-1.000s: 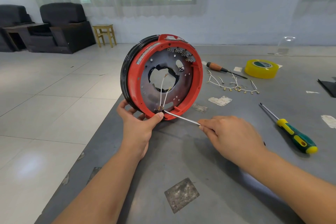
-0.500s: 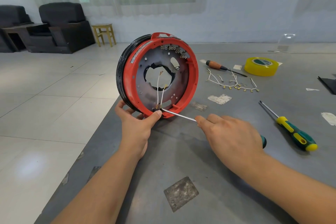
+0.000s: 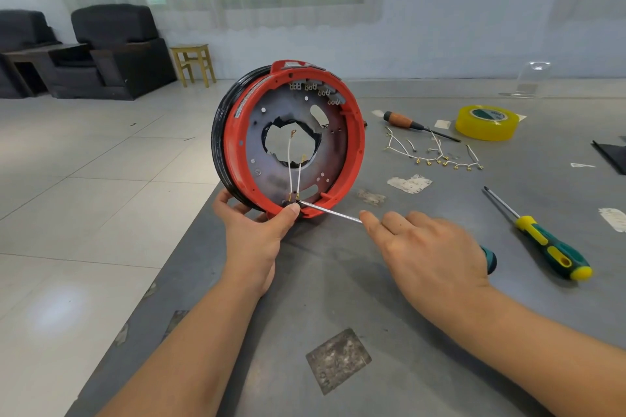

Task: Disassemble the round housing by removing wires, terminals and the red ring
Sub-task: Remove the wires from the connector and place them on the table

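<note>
- Round housing standing on edge at the left edge of the grey table, open face turned toward the camera, red ring around its rim, black band behind
- Left hand under the housing's bottom edge, thumb pressed on the red ring's lower rim, fingers curled behind the black band, clamped on the housing
- Two white wires rising from terminals at the housing's bottom, just above the thumb, ends free in the central hole
- Right hand right of the housing, wrapped round a screwdriver, forefinger stretched along the shaft, tip at the bottom terminals, handle end showing past the palm
- More terminals in a row along the housing's upper inner rim
- Loose wires with brass ends lying right of the housing
- Orange-handled screwdriver and yellow tape roll beyond those, farther right of the housing
- Green-and-yellow screwdriver well right of the housing, past the right hand
</note>
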Demonstrator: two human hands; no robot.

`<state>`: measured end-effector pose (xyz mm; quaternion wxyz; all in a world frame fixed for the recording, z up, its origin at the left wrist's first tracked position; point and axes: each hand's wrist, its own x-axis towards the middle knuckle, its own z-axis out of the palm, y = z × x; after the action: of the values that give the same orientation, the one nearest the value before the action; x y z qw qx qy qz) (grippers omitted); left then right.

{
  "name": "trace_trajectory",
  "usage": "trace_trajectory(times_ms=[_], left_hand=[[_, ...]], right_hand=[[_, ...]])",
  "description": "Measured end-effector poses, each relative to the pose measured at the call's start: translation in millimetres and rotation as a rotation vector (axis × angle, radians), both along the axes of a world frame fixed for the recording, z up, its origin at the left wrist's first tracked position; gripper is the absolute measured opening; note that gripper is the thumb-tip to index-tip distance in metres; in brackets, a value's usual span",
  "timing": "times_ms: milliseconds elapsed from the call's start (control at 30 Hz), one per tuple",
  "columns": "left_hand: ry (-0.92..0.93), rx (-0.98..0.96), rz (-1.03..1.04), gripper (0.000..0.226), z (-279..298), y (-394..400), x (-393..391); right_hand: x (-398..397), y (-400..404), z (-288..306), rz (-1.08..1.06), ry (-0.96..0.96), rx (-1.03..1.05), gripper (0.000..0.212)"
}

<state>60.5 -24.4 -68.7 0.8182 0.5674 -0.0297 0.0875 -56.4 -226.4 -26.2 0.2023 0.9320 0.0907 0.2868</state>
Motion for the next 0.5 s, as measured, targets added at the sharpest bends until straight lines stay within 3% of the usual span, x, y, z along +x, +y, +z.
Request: trace_trajectory(times_ms=[167,333,500], left_hand=[[0.028,-0.065,-0.022,0.085,2.5,1.1,-0.4],[0.027,-0.074,-0.024,0.084,2.7,1.5,-1.7],[0.025,-0.061,-0.034,0.082,3.1,1.8,-1.7]], right_hand=[[1.5,-0.5,0.8,0.039,-0.057,0.016,0.059],[5.7,-1.3,-4.5,-0.032,0.130,0.117,0.062],[9.6,-5.0,-7.9,-0.045,0.233,0.281,0.023]])
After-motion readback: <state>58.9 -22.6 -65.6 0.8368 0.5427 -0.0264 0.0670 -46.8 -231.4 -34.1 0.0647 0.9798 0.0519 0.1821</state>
